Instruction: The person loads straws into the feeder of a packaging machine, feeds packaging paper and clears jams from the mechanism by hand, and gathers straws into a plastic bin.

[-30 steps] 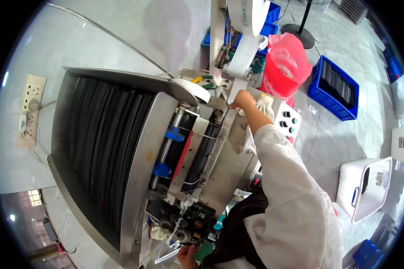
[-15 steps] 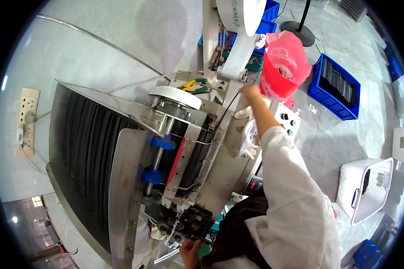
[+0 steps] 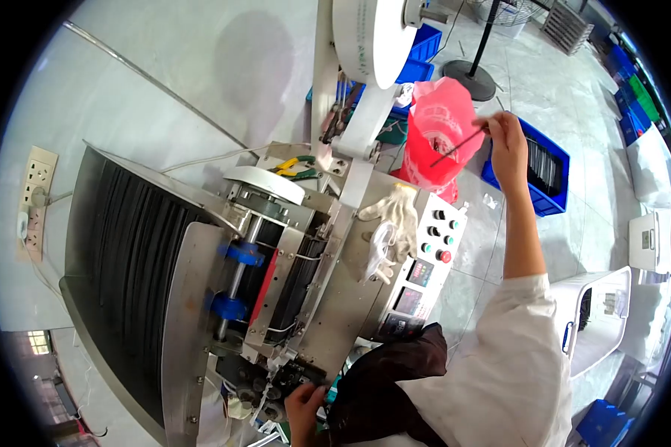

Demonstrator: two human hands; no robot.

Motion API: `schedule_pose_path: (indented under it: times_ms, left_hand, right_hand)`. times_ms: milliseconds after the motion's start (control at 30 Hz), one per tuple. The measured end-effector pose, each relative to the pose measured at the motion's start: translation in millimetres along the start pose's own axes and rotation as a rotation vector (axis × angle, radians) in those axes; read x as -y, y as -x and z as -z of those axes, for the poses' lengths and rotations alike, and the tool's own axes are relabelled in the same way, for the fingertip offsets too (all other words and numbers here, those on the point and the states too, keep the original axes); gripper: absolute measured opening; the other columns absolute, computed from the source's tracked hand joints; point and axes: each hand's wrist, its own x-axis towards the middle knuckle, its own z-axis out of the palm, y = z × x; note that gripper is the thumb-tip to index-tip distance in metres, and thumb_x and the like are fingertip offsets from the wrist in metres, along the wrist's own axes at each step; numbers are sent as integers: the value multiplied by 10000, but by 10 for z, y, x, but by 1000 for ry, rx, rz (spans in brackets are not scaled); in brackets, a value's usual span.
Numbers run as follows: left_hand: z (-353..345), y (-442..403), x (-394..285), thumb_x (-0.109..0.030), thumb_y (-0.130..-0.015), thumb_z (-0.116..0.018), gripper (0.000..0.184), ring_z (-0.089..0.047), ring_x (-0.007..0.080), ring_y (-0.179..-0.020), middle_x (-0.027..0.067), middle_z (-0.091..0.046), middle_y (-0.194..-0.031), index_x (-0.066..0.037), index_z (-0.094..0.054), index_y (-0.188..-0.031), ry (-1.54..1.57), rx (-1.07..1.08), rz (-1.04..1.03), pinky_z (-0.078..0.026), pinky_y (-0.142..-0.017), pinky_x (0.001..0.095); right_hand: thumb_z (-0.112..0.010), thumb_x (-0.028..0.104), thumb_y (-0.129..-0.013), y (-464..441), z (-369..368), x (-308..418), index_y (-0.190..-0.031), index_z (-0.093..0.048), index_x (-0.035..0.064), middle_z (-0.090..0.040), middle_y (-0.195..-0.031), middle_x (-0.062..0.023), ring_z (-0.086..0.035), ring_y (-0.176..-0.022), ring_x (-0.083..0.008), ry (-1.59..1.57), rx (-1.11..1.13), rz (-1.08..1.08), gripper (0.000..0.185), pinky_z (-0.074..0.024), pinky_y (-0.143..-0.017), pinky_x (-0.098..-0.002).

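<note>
My right hand [image 3: 508,153] is raised out to the right, fingers pinched on one end of a thin dark strip [image 3: 457,148]. The strip slants down to the left, across the opening of a red plastic bag [image 3: 434,175]. Low in the view, my left hand [image 3: 304,406] is beside the black mechanism [image 3: 294,378] at the near end of a metal machine [image 3: 339,305]. Its fingers are curled together, and whatever they grip is hidden. Many dark strips stand packed in the machine's metal hopper [image 3: 190,313].
Pale gloves [image 3: 395,216] lie on the machine beside its control panel [image 3: 434,242]. Pliers [image 3: 294,167] lie behind the white wheel. A large white roll [image 3: 369,45] is mounted above. A blue crate [image 3: 559,201] of dark strips and a white bin [image 3: 608,328] stand on the floor.
My right hand has moved right, away from the machine, carrying the thin dark strip over to the red bag. My left hand stays near the black mechanism. The whole view has shifted.
</note>
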Motion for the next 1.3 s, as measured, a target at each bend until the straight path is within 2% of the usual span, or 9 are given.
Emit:
schedule_pose_path:
  times_ms: [133,267,433,533,733,967,1067,1167,1300]
  left_hand:
    - [-499,-392,-293,-116,-772,-563,138,-475,72,-579,25,-565,-709,8,-584,-827,-157,581,-181,-359,-501,191]
    - [-1489,-466,-1240,-187,-782,-562,196,-436,52,-521,-4,-539,-679,-19,-566,-882,89,959,-266,-317,-441,153]
    - [-2779,-661,-2374,-302,-726,-639,318,-545,86,-647,47,-561,-712,-48,-536,-886,191,922,-224,-401,-546,182]
    - [-2706,-551,-1985,-255,-750,-620,294,-552,94,-663,54,-562,-768,-54,-520,-939,150,750,-350,-423,-538,209]
    - [-1386,-678,-232,-168,-770,-597,304,-549,110,-783,52,-581,-885,-26,-508,-1024,-545,1144,-420,-441,-682,237]
    - [-12,-400,564,-130,-804,-556,248,-547,119,-845,73,-580,-919,-19,-507,-1021,-192,931,-360,-430,-765,237]
    - [422,-248,866,-179,-779,-592,261,-561,116,-799,71,-598,-864,-33,-540,-989,-31,693,-446,-436,-743,237]
    - [925,-11,1227,-156,-782,-584,249,-564,102,-792,60,-605,-859,-39,-547,-998,130,455,-507,-445,-715,228]
    - [1492,440,1805,-126,-779,-581,214,-571,97,-751,39,-610,-841,-32,-568,-971,271,65,-387,-451,-643,222]
  right_hand:
    - [-369,55,-872,691,224,-8,-873,-419,9,-495,-645,-54,-470,-593,-106,-172,-10,-122,68,-396,-589,-225]
    - [-400,69,-860,1513,455,-126,-808,-434,-9,-488,-606,-49,-466,-552,-100,-225,53,-396,99,-390,-530,-224]
    - [-394,44,-847,2057,898,11,-841,-419,-5,-515,-643,-67,-515,-599,-122,-304,4,-613,55,-434,-592,-239]
    - [-404,33,-841,2099,1205,25,-842,-427,-6,-546,-683,-83,-538,-642,-127,-244,23,-555,45,-442,-625,-237]
    - [-445,-17,-815,1539,1249,586,-877,-468,-26,-595,-762,-113,-576,-730,-155,-121,56,-284,67,-445,-688,-245]
    - [-283,99,-879,1023,761,2861,-912,-450,-117,-552,-766,-277,-584,-695,-328,-553,-254,1025,276,-490,-671,-413]
    - [-166,193,-912,911,375,3802,-849,-502,-141,-572,-734,-247,-591,-659,-294,-537,-321,1093,478,-502,-660,-337]
    - [-425,49,-841,943,-197,4277,-1018,-499,-56,-595,-901,-140,-589,-808,-187,-335,297,1259,218,-448,-735,-232]
    - [-486,55,-822,1149,-1054,4281,-1006,-527,-15,-603,-914,-92,-587,-843,-151,121,441,1210,201,-448,-745,-235]
